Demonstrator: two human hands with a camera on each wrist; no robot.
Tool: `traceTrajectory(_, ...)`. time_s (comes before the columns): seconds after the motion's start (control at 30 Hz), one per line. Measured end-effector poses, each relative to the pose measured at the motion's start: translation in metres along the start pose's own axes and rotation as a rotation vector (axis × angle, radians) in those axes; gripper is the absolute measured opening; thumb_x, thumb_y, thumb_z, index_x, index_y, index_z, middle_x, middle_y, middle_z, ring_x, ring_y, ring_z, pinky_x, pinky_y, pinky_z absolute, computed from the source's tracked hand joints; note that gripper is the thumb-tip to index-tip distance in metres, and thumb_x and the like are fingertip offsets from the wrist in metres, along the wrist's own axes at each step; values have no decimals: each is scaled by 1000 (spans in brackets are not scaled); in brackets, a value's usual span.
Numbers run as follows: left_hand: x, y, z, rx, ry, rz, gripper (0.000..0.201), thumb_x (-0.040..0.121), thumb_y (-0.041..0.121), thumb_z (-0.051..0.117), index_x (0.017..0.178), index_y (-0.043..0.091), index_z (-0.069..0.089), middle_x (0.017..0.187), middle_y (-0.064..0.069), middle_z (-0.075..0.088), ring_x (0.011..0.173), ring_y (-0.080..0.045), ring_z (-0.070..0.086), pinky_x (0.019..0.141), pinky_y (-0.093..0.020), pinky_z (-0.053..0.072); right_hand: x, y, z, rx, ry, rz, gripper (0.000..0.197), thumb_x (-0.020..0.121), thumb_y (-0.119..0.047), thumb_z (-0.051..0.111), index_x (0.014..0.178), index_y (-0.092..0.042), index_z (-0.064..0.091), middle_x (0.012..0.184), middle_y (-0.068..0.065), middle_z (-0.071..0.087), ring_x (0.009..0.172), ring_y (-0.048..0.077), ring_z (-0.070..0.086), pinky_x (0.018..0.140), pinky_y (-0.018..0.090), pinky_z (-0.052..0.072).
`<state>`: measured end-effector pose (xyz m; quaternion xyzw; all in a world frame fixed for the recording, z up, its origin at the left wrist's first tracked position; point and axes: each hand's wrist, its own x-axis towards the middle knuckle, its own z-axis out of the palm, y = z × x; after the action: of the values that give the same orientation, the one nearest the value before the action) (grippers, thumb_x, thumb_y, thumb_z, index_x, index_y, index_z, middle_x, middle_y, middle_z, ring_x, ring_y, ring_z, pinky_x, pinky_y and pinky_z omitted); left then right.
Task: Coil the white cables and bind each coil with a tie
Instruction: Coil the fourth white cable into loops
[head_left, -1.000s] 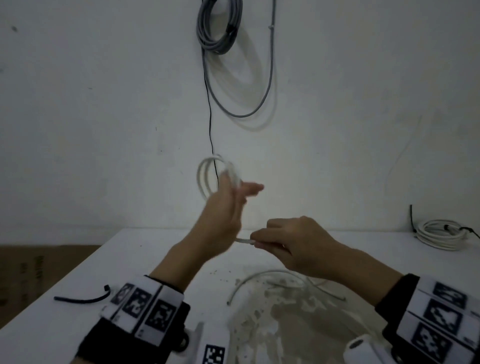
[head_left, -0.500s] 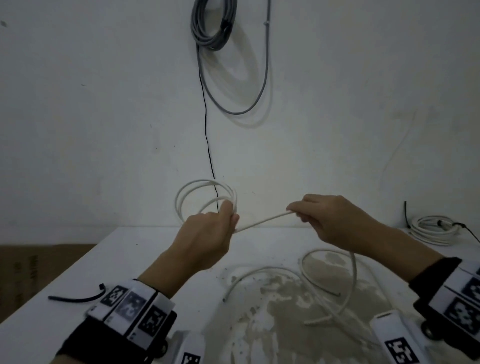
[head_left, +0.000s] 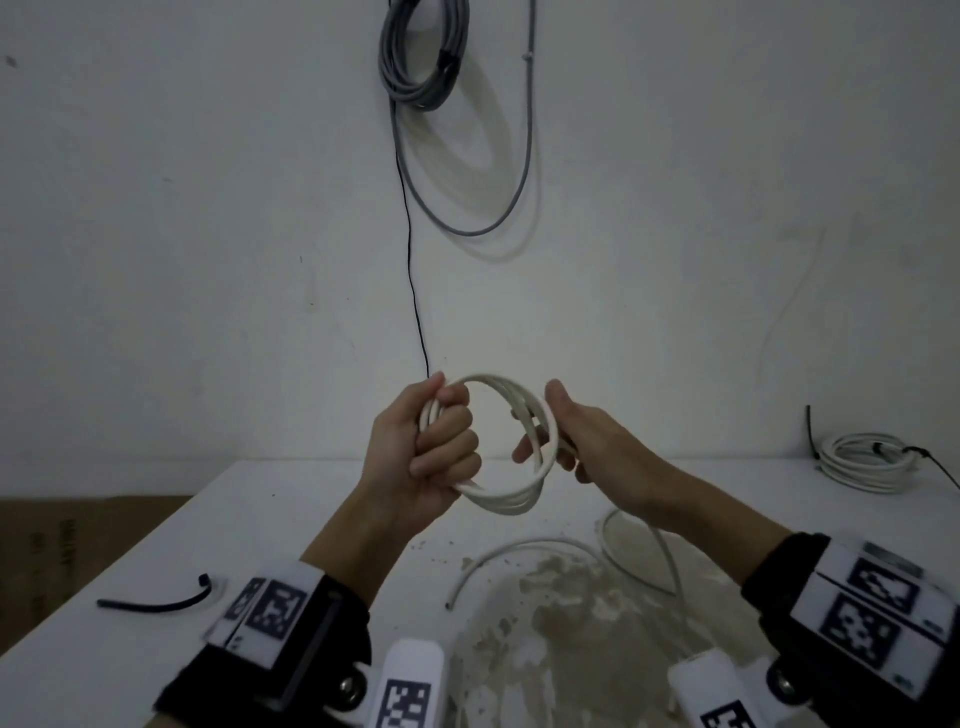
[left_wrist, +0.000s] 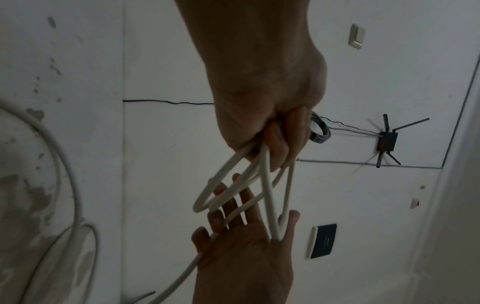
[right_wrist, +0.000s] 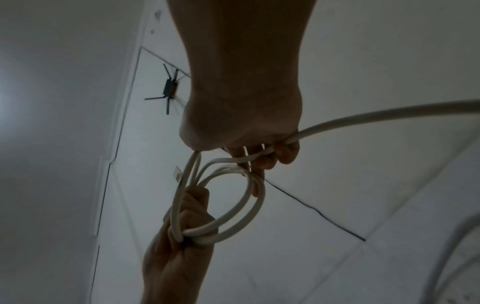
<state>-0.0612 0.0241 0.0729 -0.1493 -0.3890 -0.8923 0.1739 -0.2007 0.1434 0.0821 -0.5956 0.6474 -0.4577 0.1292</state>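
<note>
A white cable coil (head_left: 493, 376) of several loops hangs in the air above the table's far middle. My left hand (head_left: 436, 452) grips the coil's left side in a fist, also seen in the left wrist view (left_wrist: 272, 133). My right hand (head_left: 571, 441) holds the coil's right side, thumb up and fingers curled loosely round the strands (right_wrist: 182, 185). The loose tail (head_left: 524, 545) runs from my right hand down onto the table and ends near the middle. A black tie (head_left: 156, 604) lies on the table at the left.
A bound white coil (head_left: 867, 462) lies at the white table's (head_left: 260, 519) far right. A grey cable bundle (head_left: 421, 57) hangs on the wall above. The table's near middle is stained and rough. A router (left_wrist: 387, 142) sits high on the wall.
My right hand, which was drawing a strand out to the right, has come back to the coil and laid on another loop. The coil now faces me.
</note>
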Motion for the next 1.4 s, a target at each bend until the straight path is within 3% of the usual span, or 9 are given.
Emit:
traceTrajectory(0.1,-1,1,1,-26,-47,3,32,97,20,34,85,0,55,50,-2,33,39,-14,33,42,-27,31,0,-5,1,92,-25,28,82,77,-68,16,100,-3,62,72,-11,61,62,7,42,58,20,34)
traceTrajectory(0.33,-6,4,2,16,-10,-17,30,93,18,30,87,1,54,48,-2,36,40,-14,33,44,-27,37,2,7,4,-69,-28,-103,32,100,-34,33,104,-17,59,68,-16,56,56,-3,44,59,16,35)
traceTrajectory(0.47,-12,11,3,71,46,-57,28,87,13,29,92,0,53,53,-4,38,46,-17,35,51,-30,37,3,9,1,-201,-54,-183,34,99,-32,37,132,-35,44,77,-9,59,73,5,56,72,27,47)
traceTrajectory(0.57,-18,13,2,107,65,-90,31,85,11,25,95,0,51,57,-4,36,48,-17,35,53,-29,31,1,7,-3,-179,-23,-221,35,96,-41,36,121,-24,55,78,2,64,74,14,60,76,33,52)
traceTrajectory(0.63,-19,13,2,104,31,-134,27,85,11,27,95,1,50,57,-3,35,45,-17,35,51,-28,28,0,4,-4,-131,16,-237,39,96,-42,34,108,-16,62,82,10,64,67,6,55,65,16,46)
traceTrajectory(0.73,-18,14,2,130,-7,-215,22,91,18,34,91,2,49,55,-1,34,41,-15,34,47,-26,28,1,2,-3,-36,156,-254,33,96,-32,38,102,-18,67,83,-6,67,62,-12,55,58,4,40)
traceTrajectory(0.97,-16,5,0,92,-34,-296,22,94,18,38,86,3,51,51,0,33,38,-15,33,43,-27,30,4,3,-15,-89,160,-346,18,92,-14,54,89,-12,72,81,-1,71,77,2,63,70,9,44)
traceTrajectory(1.23,-15,-4,5,72,-48,-236,20,90,16,36,84,3,50,50,-1,33,37,-16,32,44,-26,28,-7,10,3,-241,45,-191,58,79,-72,29,108,-28,53,89,-3,67,69,15,61,66,35,52)
traceTrajectory(1.4,-18,-10,9,37,-145,-200,23,92,20,30,82,6,46,44,4,20,32,-8,18,46,-26,27,-11,2,8,182,-94,-30,51,83,-54,41,84,-7,58,71,5,64,69,25,65,72,38,55)
